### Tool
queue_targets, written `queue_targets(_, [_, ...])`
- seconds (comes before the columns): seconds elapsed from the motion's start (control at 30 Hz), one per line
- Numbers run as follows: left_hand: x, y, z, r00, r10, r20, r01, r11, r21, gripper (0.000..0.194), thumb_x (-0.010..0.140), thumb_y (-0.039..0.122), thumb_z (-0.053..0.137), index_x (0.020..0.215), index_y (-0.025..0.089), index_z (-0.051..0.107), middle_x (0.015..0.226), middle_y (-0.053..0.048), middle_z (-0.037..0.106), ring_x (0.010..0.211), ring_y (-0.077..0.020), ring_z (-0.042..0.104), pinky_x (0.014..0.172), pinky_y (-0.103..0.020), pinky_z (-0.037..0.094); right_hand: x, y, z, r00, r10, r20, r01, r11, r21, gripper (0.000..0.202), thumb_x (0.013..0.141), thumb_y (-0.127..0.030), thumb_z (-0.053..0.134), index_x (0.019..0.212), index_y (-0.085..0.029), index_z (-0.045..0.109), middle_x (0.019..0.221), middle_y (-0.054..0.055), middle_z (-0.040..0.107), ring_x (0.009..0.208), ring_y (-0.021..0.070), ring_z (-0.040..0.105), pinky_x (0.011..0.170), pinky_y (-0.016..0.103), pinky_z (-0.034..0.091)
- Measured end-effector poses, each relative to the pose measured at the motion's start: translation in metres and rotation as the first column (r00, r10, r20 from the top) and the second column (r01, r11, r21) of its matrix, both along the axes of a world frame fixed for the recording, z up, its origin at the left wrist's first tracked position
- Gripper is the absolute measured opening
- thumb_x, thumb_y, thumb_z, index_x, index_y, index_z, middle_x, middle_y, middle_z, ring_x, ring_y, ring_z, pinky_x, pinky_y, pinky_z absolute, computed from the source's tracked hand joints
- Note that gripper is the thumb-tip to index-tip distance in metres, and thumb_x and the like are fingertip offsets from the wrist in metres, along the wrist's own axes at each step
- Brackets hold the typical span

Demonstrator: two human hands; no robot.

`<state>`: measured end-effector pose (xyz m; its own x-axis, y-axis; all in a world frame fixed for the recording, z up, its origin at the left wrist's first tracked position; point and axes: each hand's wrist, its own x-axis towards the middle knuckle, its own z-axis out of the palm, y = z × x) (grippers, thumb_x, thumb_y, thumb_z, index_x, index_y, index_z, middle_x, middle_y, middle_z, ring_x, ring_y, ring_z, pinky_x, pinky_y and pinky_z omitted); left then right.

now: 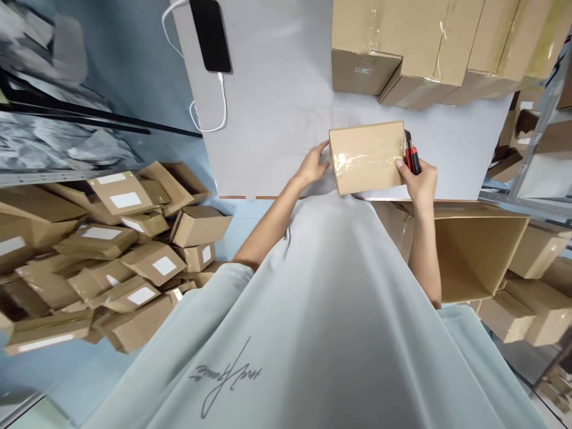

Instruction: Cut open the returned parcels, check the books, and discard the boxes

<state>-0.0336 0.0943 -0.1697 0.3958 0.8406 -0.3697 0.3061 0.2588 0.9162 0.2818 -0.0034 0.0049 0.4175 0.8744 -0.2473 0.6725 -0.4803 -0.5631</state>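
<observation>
A small brown cardboard box with clear tape across its face is at the front of the white table, in front of my body. Beside its left edge is my left hand, fingers apart, with the index fingertip at the box's corner; whether it bears any weight I cannot tell. My right hand is closed round a red and black box cutter at the box's right end. The right thumb presses on the taped face, while the other right fingers are mostly hidden.
Taped cartons line the back right of the table. A phone with a white cable lies at back left. Labelled boxes are heaped at left on the floor. An open carton stands below the right edge.
</observation>
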Motion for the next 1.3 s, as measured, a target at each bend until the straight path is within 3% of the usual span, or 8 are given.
queue_targets(0.2, [-0.02, 0.035, 0.094, 1.0, 0.025, -0.017, -0.02, 0.969, 0.247, 0.041, 0.107, 0.059, 0.071, 0.135, 0.03, 0.077, 0.147, -0.01, 0.077, 0.133, -0.031, 0.075, 0.109, -0.044, 0.063, -0.028, -0.006, 0.009, 0.975, -0.096, 0.199, 0.097, 0.995, 0.008, 0.035, 0.105, -0.053, 0.069, 0.11, -0.019, 0.08, 0.108, 0.011, 0.078, 0.099, 0.028, 0.073, 0.1, 0.048, 0.061])
queue_targets(0.3, [-0.016, 0.04, 0.118, 0.999, -0.048, -0.012, 0.049, 0.969, 0.243, 0.034, 0.1, 0.047, 0.082, 0.13, 0.031, 0.078, 0.141, -0.008, 0.079, 0.124, -0.0288, 0.077, 0.106, -0.043, 0.065, -0.041, -0.013, 0.025, 0.97, -0.072, 0.232, 0.065, 0.997, 0.037, 0.04, 0.107, -0.05, 0.067, 0.134, -0.021, 0.078, 0.13, 0.015, 0.078, 0.118, 0.0312, 0.075, 0.111, 0.052, 0.059])
queue_targets(0.43, [-0.012, 0.043, 0.113, 0.996, -0.079, 0.031, 0.071, 0.976, 0.206, 0.031, 0.094, 0.038, 0.088, 0.123, 0.032, 0.079, 0.135, -0.005, 0.08, 0.118, -0.0283, 0.078, 0.102, -0.044, 0.068, -0.08, -0.024, 0.054, 0.983, 0.005, 0.185, -0.008, 1.0, 0.016, 0.054, 0.113, -0.053, 0.057, 0.158, -0.024, 0.066, 0.145, 0.016, 0.077, 0.128, 0.032, 0.078, 0.115, 0.05, 0.061])
queue_targets(0.6, [-0.012, 0.054, 0.098, 0.991, -0.097, 0.091, 0.079, 0.98, 0.185, 0.033, 0.089, 0.04, 0.093, 0.117, 0.03, 0.08, 0.126, -0.005, 0.083, 0.113, -0.0313, 0.078, 0.104, -0.048, 0.068, -0.15, -0.02, 0.081, 0.991, 0.13, -0.021, -0.132, 0.973, -0.189, 0.06, 0.117, -0.051, 0.049, 0.173, -0.029, 0.055, 0.143, 0.011, 0.083, 0.121, 0.0315, 0.084, 0.108, 0.042, 0.064])
queue_targets(0.83, [-0.006, 0.059, 0.09, 0.987, -0.085, 0.136, 0.061, 0.983, 0.17, 0.031, 0.089, 0.041, 0.093, 0.113, 0.029, 0.078, 0.122, -0.005, 0.083, 0.113, -0.0325, 0.077, 0.107, -0.048, 0.067, -0.188, -0.006, 0.077, 0.972, 0.229, 0.059, -0.2, 0.93, -0.31, 0.067, 0.116, -0.05, 0.053, 0.179, -0.03, 0.049, 0.146, 0.009, 0.083, 0.128, 0.0372, 0.08, 0.108, 0.048, 0.062])
queue_targets(1.0, [-0.008, 0.057, 0.102, 0.988, -0.107, 0.111, 0.088, 0.982, 0.169, 0.03, 0.09, 0.037, 0.091, 0.116, 0.029, 0.078, 0.125, -0.003, 0.083, 0.109, -0.0311, 0.079, 0.108, -0.048, 0.066, -0.197, -0.003, 0.081, 0.963, 0.239, 0.122, -0.179, 0.91, -0.374, 0.065, 0.118, -0.044, 0.046, 0.18, -0.026, 0.047, 0.149, 0.012, 0.081, 0.128, 0.0386, 0.08, 0.11, 0.05, 0.06])
queue_targets(1.17, [-0.007, 0.057, 0.115, 0.992, -0.124, 0.02, 0.118, 0.973, 0.197, 0.032, 0.086, 0.024, 0.091, 0.115, 0.025, 0.079, 0.125, -0.003, 0.083, 0.095, -0.0272, 0.081, 0.107, -0.05, 0.065, -0.225, 0.009, 0.092, 0.939, 0.257, 0.23, -0.097, 0.837, -0.539, 0.064, 0.121, -0.034, 0.035, 0.184, -0.02, 0.038, 0.136, 0.019, 0.084, 0.12, 0.0388, 0.081, 0.106, 0.05, 0.06])
queue_targets(1.3, [-0.005, 0.055, 0.103, 0.991, -0.098, 0.092, 0.076, 0.973, 0.216, 0.031, 0.089, 0.038, 0.092, 0.115, 0.028, 0.079, 0.123, -0.002, 0.083, 0.104, -0.029, 0.082, 0.106, -0.047, 0.067, -0.237, 0.016, 0.082, 0.932, 0.235, 0.277, -0.058, 0.848, -0.526, 0.064, 0.121, -0.03, 0.036, 0.184, -0.019, 0.037, 0.12, 0.019, 0.085, 0.118, 0.0378, 0.081, 0.107, 0.052, 0.06])
